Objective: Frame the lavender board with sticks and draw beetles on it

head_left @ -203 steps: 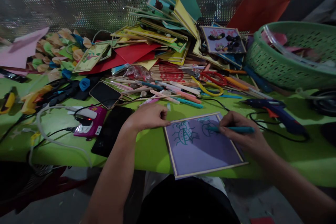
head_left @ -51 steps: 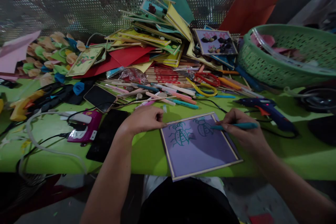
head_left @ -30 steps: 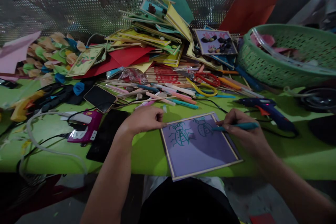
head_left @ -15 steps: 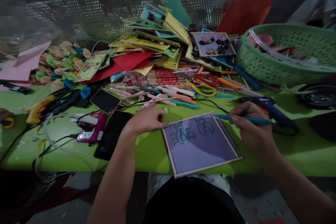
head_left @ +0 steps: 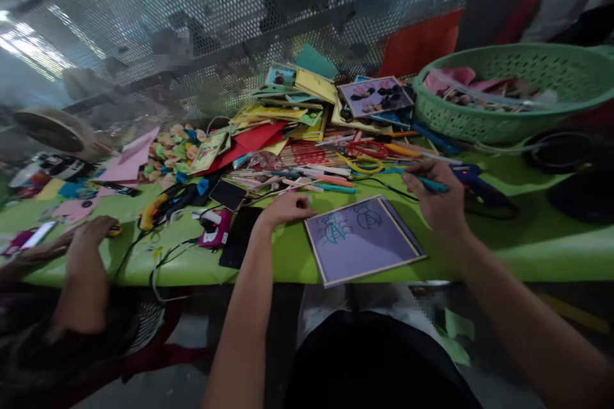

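A purple card (head_left: pixel 369 246) edged with thin wooden strips lies on the green tabletop, with two beetle-like bugs drawn on it in teal line. At its upper left corner is my left hand (head_left: pixel 285 209), fingers curled and thumb against the card's edge. My right hand (head_left: pixel 439 198) grips a teal marker pen (head_left: pixel 433 185), raised to the right of the card's upper edge. The pen's tip seems to point up and left, off the card; the fingers partly hide the barrel.
Behind the card lie scattered pens (head_left: pixel 330 179), scissors (head_left: pixel 362 163) and stacked decorated cards (head_left: pixel 288 112). A green basket (head_left: pixel 484 128) stands back right, near a blue glue gun (head_left: pixel 480 188). Left are a phone (head_left: pixel 228 195), a purple power adapter (head_left: pixel 215 230), cables and another person's hands (head_left: pixel 93 233).
The view has swung left and tilted, showing more of the other person's arms. My right hand has lifted the pen away from the card's top edge. My left hand stays at the corner.
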Tool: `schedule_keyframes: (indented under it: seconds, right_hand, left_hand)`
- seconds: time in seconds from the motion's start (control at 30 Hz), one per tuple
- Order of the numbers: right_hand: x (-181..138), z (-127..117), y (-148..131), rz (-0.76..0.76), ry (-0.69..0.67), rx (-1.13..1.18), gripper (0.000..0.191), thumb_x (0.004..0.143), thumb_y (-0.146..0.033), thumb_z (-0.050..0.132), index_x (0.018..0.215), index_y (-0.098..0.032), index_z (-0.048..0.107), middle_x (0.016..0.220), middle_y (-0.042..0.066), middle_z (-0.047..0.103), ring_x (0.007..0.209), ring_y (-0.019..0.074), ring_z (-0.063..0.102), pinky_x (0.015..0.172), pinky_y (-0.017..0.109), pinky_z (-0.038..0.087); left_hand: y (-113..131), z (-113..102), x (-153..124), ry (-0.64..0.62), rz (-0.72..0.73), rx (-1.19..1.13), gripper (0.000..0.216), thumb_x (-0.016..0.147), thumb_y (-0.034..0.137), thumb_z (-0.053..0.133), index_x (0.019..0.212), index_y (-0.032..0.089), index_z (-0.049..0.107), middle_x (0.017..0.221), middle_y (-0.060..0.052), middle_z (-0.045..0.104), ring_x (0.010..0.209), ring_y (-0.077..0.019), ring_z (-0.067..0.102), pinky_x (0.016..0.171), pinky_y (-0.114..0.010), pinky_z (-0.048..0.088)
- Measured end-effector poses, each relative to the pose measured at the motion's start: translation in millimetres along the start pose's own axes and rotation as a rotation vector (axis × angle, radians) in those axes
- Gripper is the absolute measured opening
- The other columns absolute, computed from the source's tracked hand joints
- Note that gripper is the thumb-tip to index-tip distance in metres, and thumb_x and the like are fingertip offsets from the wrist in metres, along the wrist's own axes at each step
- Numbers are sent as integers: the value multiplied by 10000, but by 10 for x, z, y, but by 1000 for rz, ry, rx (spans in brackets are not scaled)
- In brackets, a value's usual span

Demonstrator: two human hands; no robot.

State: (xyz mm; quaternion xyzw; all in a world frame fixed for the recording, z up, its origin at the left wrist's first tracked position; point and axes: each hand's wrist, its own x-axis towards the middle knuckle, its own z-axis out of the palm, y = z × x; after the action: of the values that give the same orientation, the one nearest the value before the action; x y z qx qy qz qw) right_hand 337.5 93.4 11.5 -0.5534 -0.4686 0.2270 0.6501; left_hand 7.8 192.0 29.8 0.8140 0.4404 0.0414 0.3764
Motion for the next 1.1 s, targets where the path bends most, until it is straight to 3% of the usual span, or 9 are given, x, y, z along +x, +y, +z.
schedule_keyframes:
  seconds: [0.27,0.47,0.57,0.7,0.77,0.83,0.93,1.1]
  right_hand:
    - [55,13,65,-41,-42,-28,168,809,-313,830,878,-257,688,801,-13,660,737,163,545,719,302,413]
    - [67,-21,131,-48,-33,-27,144,833,-310,809,885,-255,686,795,-21,674,730,159,530,725,299,401]
    - [69,-40,177,-47,-29,-29,155,833,-335,799,901,-249,690,807,-15,686,738,165,544,735,303,410]
    - [68,-49,221,-44,-17,-32,183,831,-356,784,942,-237,700,829,-11,695,740,170,560,731,305,420]
    - [62,-46,227,-47,8,-38,170,835,-356,763,938,-236,698,822,-18,681,736,170,562,731,306,418]
    - [55,-40,221,-49,28,-44,158,840,-362,747,926,-240,694,811,-26,667,729,169,563,736,309,418]
    - [45,-33,197,-51,33,-50,173,843,-392,744,922,-248,689,814,-29,670,728,172,571,741,311,432]
    - [34,-35,170,-41,19,-66,204,841,-425,755,915,-245,694,836,-14,691,751,177,593,728,304,450]
  left_hand:
    - [76,259,-74,311,-92,23,375,869,527,708,746,187,609,708,14,610,716,-161,530,700,-293,405]
    - [224,444,-336,639,-131,51,265,994,432,552,862,203,574,925,-50,657,881,-184,568,865,-316,471]
    - [378,665,-536,714,-112,64,263,1004,422,521,852,215,576,932,-71,664,904,-205,599,910,-351,495]
    - [689,1140,-818,615,36,75,204,968,385,594,852,230,656,930,-77,731,940,-229,675,933,-387,543]
    - [836,1366,-914,489,187,129,172,965,369,624,1008,246,737,1077,-90,785,1092,-251,701,1030,-430,536]
    - [935,1524,-953,347,299,190,321,970,399,651,1243,248,728,1277,-89,776,1228,-250,687,1097,-439,528]
    - [973,1604,-915,176,363,277,640,977,533,656,1545,258,553,1589,-109,594,1479,-283,539,1263,-511,407]
    - [883,1455,-763,67,389,289,722,1016,569,588,1645,260,414,1670,-95,504,1545,-270,467,1322,-504,319]
